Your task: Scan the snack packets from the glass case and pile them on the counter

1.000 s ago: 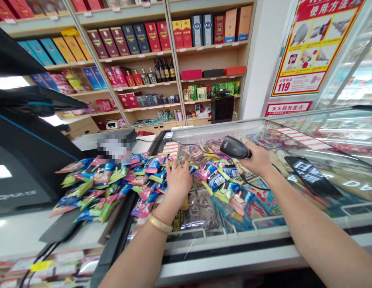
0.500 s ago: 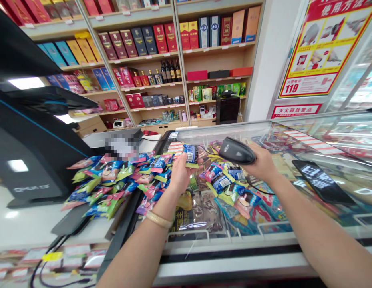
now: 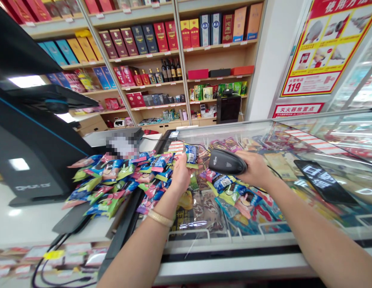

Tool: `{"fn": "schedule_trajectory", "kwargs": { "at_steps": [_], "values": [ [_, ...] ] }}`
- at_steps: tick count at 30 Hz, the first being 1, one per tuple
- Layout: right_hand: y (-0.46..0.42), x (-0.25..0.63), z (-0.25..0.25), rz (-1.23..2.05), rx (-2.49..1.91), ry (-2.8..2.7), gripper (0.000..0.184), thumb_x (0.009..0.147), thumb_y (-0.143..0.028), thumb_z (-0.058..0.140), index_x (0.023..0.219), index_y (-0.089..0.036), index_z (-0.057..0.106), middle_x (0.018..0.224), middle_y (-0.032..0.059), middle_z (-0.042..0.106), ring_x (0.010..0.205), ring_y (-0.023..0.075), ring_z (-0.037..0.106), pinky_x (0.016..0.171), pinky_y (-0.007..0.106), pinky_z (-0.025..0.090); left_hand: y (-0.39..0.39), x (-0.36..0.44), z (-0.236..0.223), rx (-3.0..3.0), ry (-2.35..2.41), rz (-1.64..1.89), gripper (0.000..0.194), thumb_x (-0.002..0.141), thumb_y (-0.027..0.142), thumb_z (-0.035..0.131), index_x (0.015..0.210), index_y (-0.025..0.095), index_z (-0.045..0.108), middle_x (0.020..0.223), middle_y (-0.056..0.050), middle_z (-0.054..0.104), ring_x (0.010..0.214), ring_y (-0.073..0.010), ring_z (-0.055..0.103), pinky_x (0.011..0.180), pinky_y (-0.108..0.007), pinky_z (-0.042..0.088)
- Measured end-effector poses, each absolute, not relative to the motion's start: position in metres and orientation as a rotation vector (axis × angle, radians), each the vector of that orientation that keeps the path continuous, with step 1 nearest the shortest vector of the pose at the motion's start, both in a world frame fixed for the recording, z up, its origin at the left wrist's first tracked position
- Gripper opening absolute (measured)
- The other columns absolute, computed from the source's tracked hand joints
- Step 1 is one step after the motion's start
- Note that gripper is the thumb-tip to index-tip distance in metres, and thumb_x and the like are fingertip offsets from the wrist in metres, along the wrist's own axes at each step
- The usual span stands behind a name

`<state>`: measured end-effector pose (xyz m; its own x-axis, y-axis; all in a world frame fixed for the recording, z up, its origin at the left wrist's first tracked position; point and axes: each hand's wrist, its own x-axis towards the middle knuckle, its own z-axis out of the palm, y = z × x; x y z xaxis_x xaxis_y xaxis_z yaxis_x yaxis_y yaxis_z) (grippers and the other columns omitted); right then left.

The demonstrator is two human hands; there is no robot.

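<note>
My left hand (image 3: 181, 174) is closed on a small blue and green snack packet (image 3: 191, 154), held up above the glass freezer top. In my right hand (image 3: 254, 168) is a black barcode scanner (image 3: 227, 161), its head turned left toward that packet and a short gap away from it. Beneath the scanner lies a small group of similar packets (image 3: 232, 191) on the glass, partly hidden by it. To the left of my left hand spreads a large heap of blue, pink and green packets (image 3: 114, 184), running from the white counter onto the freezer's edge.
A phone-like black panel (image 3: 325, 182) lies on the glass freezer lid (image 3: 194, 244) at the right. A dark checkout terminal (image 3: 32, 140) stands on the counter at the left. Boxed bottles fill shelves (image 3: 150, 56) behind. The scanner's cable (image 3: 274, 171) trails by my right wrist.
My left hand has picked a packet from the heap's right side and lifted it. The scanner in my right hand has moved left and slightly down, closer to the packet.
</note>
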<state>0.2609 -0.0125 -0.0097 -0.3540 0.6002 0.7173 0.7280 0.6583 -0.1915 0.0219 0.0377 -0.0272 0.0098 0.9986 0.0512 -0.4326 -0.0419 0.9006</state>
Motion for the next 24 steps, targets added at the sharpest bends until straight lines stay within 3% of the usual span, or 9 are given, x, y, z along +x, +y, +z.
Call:
{"fn": "schedule_trajectory", "kwargs": {
  "at_steps": [10, 14, 18, 21, 24],
  "values": [
    [-0.011, 0.262, -0.013, -0.221, -1.017, -2.073, 0.013, 0.076, -0.026, 0.064, 0.089, -0.024, 0.067, 0.08, 0.0046, 0.072, 0.073, 0.0205, 0.067, 0.067, 0.029, 0.05, 0.04, 0.02, -0.032, 0.996, 0.84, 1.4, 0.034, 0.097, 0.048, 0.054, 0.089, 0.018, 0.069, 0.086, -0.009, 0.077, 0.089, -0.0276, 0.077, 0.081, -0.044, 0.065],
    [-0.005, 0.272, -0.018, -0.264, -1.091, -1.982, 0.02, 0.077, -0.032, 0.067, 0.095, -0.023, 0.07, 0.087, 0.0078, 0.075, 0.08, 0.0243, 0.07, 0.071, 0.033, 0.053, 0.044, 0.02, -0.044, 1.264, 0.944, 1.417, 0.042, 0.096, 0.055, 0.055, 0.111, 0.019, 0.07, 0.104, -0.01, 0.078, 0.102, -0.0289, 0.074, 0.089, -0.046, 0.063],
    [0.004, 0.285, -0.027, -0.319, -1.168, -1.862, 0.019, 0.077, -0.034, 0.065, 0.092, -0.023, 0.071, 0.089, 0.008, 0.076, 0.083, 0.0263, 0.071, 0.074, 0.036, 0.055, 0.044, 0.022, -0.06, 1.816, 1.202, 1.36, 0.043, 0.097, 0.041, 0.056, 0.132, 0.017, 0.065, 0.131, -0.016, 0.07, 0.128, -0.0313, 0.062, 0.111, -0.05, 0.05],
    [0.01, 0.293, -0.034, -0.35, -1.242, -1.823, 0.021, 0.076, -0.034, 0.064, 0.092, -0.023, 0.071, 0.09, 0.0081, 0.077, 0.084, 0.0276, 0.072, 0.074, 0.036, 0.055, 0.039, 0.026, -0.069, 2.082, 1.312, 1.21, 0.045, 0.098, 0.032, 0.052, 0.139, 0.015, 0.06, 0.132, -0.019, 0.068, 0.129, -0.0314, 0.062, 0.113, -0.052, 0.047],
    [0.013, 0.298, -0.039, -0.375, -1.276, -1.818, 0.023, 0.076, -0.036, 0.065, 0.092, -0.023, 0.072, 0.091, 0.0091, 0.078, 0.085, 0.0288, 0.073, 0.074, 0.037, 0.056, 0.03, 0.03, -0.072, 2.2, 1.277, 1.062, 0.051, 0.098, 0.035, 0.052, 0.145, 0.015, 0.054, 0.135, -0.019, 0.065, 0.128, -0.031, 0.062, 0.112, -0.05, 0.048]
  ]
}}
